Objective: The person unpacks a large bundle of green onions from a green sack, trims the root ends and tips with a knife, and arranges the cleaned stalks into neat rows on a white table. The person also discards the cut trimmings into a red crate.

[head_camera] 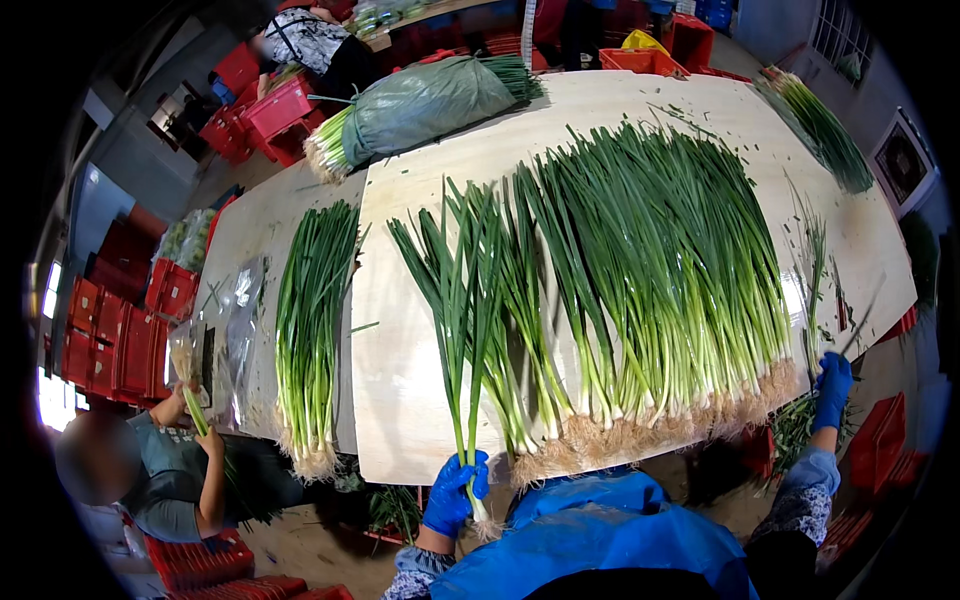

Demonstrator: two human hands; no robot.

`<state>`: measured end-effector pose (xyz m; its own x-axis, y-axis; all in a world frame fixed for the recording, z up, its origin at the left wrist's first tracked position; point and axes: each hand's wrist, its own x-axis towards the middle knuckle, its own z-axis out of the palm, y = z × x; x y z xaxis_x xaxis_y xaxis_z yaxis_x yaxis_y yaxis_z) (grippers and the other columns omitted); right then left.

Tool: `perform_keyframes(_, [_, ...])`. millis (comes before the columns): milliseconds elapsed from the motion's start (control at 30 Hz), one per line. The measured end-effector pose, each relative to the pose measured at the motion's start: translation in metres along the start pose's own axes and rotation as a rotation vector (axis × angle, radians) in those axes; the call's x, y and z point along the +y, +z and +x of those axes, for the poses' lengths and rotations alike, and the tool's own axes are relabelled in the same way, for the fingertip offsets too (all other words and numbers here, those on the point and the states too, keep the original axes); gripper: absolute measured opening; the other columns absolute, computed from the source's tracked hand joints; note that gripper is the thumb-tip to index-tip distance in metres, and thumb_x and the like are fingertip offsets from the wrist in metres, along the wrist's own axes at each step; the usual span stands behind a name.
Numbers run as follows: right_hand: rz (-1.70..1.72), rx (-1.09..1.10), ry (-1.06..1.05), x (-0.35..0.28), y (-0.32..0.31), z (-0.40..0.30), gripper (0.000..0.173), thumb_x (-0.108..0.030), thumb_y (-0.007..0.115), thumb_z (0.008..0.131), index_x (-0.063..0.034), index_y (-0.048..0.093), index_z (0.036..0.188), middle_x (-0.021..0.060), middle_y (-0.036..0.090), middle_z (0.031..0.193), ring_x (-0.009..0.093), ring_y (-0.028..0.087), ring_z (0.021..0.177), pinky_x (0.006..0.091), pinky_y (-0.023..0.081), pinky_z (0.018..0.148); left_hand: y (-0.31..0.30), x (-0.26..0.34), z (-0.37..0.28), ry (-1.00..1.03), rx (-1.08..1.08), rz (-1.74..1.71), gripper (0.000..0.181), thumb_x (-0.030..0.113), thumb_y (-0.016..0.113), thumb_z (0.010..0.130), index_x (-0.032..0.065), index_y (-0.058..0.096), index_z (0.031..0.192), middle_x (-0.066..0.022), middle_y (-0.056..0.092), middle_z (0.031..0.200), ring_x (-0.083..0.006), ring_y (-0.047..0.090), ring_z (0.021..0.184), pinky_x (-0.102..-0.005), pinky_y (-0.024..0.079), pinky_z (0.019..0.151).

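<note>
My left hand [451, 491], in a blue glove, grips a few scallions [463, 375] just above their roots. Their green leaves reach up over the front edge of the pale tabletop [405, 315]. My right hand [832, 386], also gloved in blue, is at the table's right front edge. It closes around a thin, dark knife [859, 324] that points up and to the right; the handle is hidden in the fist. Between my hands spreads a wide row of scallions [667, 285], roots towards me. A few loose leaves [811, 262] lie near the knife.
A separate scallion bunch [311, 322] lies on the left table section. Across the back is a wrapped scallion bundle [435, 105]; another bundle [817, 127] sits far right. A co-worker [169, 457] at left holds scallions and clear plastic. Red crates [120, 337] are stacked beyond.
</note>
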<state>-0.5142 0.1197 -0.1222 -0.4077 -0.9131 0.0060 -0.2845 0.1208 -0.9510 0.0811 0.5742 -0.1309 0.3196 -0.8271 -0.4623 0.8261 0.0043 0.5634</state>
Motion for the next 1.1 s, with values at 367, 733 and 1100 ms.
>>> perform_keyframes(367, [-0.579,0.039,-0.412,0.075,-0.048,0.042,0.035,-0.025,0.061,0.088,-0.0092,0.053,0.119,0.0045,0.060,0.100,0.011,0.057,0.071,0.0250,0.044,0.054,0.015,-0.008,0.107,0.215,0.257,0.212,0.032,0.011,0.056,0.091,0.0009,0.052,0.121,-0.0076,0.061,0.090,-0.0133,0.058,0.073,-0.0253,0.049,0.063])
perform_keyframes(733, [-0.107,-1.040,-0.234,-0.103,0.213,-0.291,0.035,-0.001,0.056,0.082,-0.0078,0.055,0.117,0.0135,0.060,0.106,0.017,0.060,0.084,0.0263,0.048,0.072,0.016,-0.044,0.147,0.380,0.659,1.317,0.098,0.021,0.083,0.062,-0.0048,0.026,0.137,-0.0252,0.050,0.122,-0.0367,0.056,0.107,-0.0386,0.047,0.090])
perform_keyframes(1100, [-0.606,-1.111,-0.442,-0.065,0.251,-0.334,0.047,-0.028,0.057,0.087,0.0003,0.049,0.124,0.0240,0.056,0.115,0.040,0.055,0.103,0.0454,0.046,0.087,0.002,-0.019,0.123,0.353,0.704,1.363,0.076,0.010,0.068,0.068,-0.0006,0.035,0.136,-0.0230,0.051,0.122,-0.0385,0.055,0.106,-0.0396,0.046,0.089])
